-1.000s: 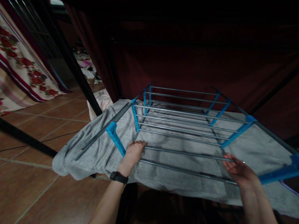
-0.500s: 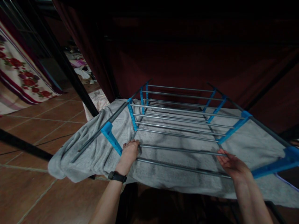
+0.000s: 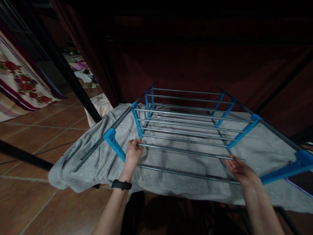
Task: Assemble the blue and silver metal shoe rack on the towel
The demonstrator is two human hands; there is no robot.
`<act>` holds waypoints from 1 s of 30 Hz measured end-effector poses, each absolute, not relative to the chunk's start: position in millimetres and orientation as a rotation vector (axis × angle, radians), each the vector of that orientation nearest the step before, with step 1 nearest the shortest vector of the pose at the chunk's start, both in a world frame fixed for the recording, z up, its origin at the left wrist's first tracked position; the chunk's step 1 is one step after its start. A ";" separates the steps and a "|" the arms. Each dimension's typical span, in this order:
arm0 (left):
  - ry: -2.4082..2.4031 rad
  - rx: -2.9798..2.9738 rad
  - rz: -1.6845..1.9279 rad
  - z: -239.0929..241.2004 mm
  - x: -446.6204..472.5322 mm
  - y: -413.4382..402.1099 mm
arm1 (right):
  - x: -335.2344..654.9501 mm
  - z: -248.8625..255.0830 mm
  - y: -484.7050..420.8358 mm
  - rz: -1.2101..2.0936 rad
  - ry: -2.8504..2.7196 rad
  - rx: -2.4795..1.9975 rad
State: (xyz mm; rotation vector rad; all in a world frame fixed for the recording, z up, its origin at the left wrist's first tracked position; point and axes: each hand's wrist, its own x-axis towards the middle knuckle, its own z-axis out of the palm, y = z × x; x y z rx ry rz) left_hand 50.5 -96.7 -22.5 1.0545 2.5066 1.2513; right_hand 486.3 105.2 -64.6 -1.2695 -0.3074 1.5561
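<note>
A grey metal rod [image 3: 186, 151] runs crosswise between my two hands. Its left end is pinched in my left hand [image 3: 134, 153], which wears a black band at the wrist. Close to the rod's right end, the fingers of my right hand [image 3: 238, 168] hold it from below, palm turned up. Around it lies a rack frame [image 3: 195, 114] of grey tubes joined by blue plastic brackets [image 3: 137, 119]. Another crosswise rod [image 3: 188, 174] lies nearer to me, passing by both hands. The near left bracket [image 3: 114, 145] is just left of my left hand; the near right bracket [image 3: 288, 168] is beyond my right.
A grey blanket [image 3: 90, 156] covers the bed under the rack. Dark red curtain [image 3: 190, 71] hangs behind. Black posts [image 3: 73, 78] stand at left, with tiled floor [image 3: 26, 143] and a flowered cloth [image 3: 24, 78] beyond.
The held rod has risen at its left end as my left hand lifted slightly and moved left. My right hand keeps its hold. The view has shifted a little.
</note>
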 end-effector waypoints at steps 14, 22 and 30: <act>1.360 0.389 2.129 -1.0 79.3 -82.9 | 483.7 -68.1 105.1 1.548 -0.262 -1.257; 1.191 0.465 2.110 14.1 110.4 -75.1 | 480.3 -74.6 104.3 1.492 -0.340 -1.272; 1.194 0.641 2.047 28.6 146.4 -74.4 | 473.8 -74.7 101.9 1.594 -0.323 -1.331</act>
